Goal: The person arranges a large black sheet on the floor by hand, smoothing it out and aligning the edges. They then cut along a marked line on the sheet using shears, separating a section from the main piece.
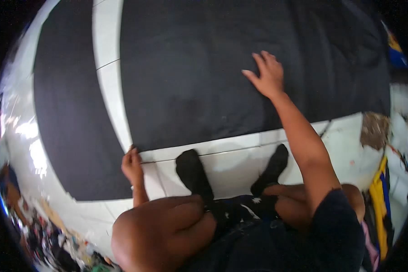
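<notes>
A large black sheet, seemingly fabric (195, 59), lies spread over the floor in front of me. My left hand (132, 167) is closed at its near left corner, fingers pinched on the edge. My right hand (269, 76) rests on the same sheet, right of its middle, with fingers apart and holding nothing. To the left lies a second, narrower black piece (72, 113). A strip of white floor shows between the two pieces and tapers towards my left hand.
White tiled floor (231, 165) runs along the sheet's near edge, where my feet in black socks (192, 170) stand. A brown patch of material (375, 130) lies by the right corner. Yellow and blue cloth (379, 199) is at the right. Mixed scraps (63, 245) cover the lower left.
</notes>
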`<state>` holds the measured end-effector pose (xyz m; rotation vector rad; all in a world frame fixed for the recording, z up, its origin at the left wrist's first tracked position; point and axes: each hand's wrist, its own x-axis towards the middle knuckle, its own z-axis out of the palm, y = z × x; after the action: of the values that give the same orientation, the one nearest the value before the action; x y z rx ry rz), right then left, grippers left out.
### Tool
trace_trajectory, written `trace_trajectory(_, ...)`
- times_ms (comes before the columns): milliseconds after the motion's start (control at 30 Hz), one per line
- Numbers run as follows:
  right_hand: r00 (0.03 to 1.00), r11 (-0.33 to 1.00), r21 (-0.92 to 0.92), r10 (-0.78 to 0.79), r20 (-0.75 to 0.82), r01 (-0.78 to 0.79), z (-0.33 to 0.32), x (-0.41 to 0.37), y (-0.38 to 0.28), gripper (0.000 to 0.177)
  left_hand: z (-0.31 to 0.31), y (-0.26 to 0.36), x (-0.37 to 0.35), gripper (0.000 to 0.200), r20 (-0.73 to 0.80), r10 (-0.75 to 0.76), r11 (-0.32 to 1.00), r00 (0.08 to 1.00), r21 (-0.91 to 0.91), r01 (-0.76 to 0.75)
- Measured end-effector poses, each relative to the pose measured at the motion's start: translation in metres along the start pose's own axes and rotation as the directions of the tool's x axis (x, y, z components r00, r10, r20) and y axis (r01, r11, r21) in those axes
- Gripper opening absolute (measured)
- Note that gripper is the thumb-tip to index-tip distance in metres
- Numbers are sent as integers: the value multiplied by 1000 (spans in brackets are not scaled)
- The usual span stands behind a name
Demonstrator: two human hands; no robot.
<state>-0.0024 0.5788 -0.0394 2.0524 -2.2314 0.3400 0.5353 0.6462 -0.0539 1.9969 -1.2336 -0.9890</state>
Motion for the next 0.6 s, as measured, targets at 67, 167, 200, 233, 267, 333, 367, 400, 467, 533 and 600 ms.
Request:
trace_trajectory(67, 992, 997, 62, -43, 121, 35, -9, -1, 23, 70, 0, -15, 5, 30, 42, -62, 988, 997, -141, 67)
trace_trajectory(167, 906, 976, 206, -151, 395, 73, -44, -1, 69, 75, -2, -17, 9, 32, 82, -33, 996, 996, -84, 40)
trace_trajectory(200, 846, 973, 220, -179, 503, 75, -75, 5, 88, 76, -2, -14, 9, 33, 85, -44, 995, 995, -85, 51)
trace_trajectory(233, 779, 990, 139, -111, 617, 32, -110, 6, 103, 69, -3, -13, 6, 33, 80, -46, 994, 996, -100, 54)
trace_trajectory(267, 771, 995, 60, -98, 629, 78, -137, 4, 120, 61, -3, -8, 5, 33, 76, -50, 992, 996, -111, 58)
trace_trajectory(333, 785, 993, -87, -4, 619, 74, -184, -18, 154, 54, -1, -8, 6, 34, 109, -30, 990, 994, -135, 45)
trace_trajectory(367, 785, 994, -108, 48, 618, 24, -200, -32, 170, 50, -1, -9, 5, 33, 108, -22, 991, 994, -131, 36)
trace_trajectory(400, 766, 991, -128, 106, 634, -31, -210, -46, 180, 48, -1, -10, 5, 33, 103, -10, 991, 995, -130, 24)
trace_trajectory(467, 723, 976, -169, 213, 657, -134, -221, -74, 193, 45, -2, -11, 8, 31, 101, -32, 993, 994, -108, 43)
trace_trajectory(533, 742, 955, -79, 272, 613, -284, -204, -99, 189, 36, -3, -12, 9, 30, 121, -46, 990, 992, -125, 61)
trace_trajectory(600, 780, 904, 74, 319, 539, -421, -163, -127, 176, 36, -5, -15, 8, 28, 139, -53, 979, 989, -186, 79)
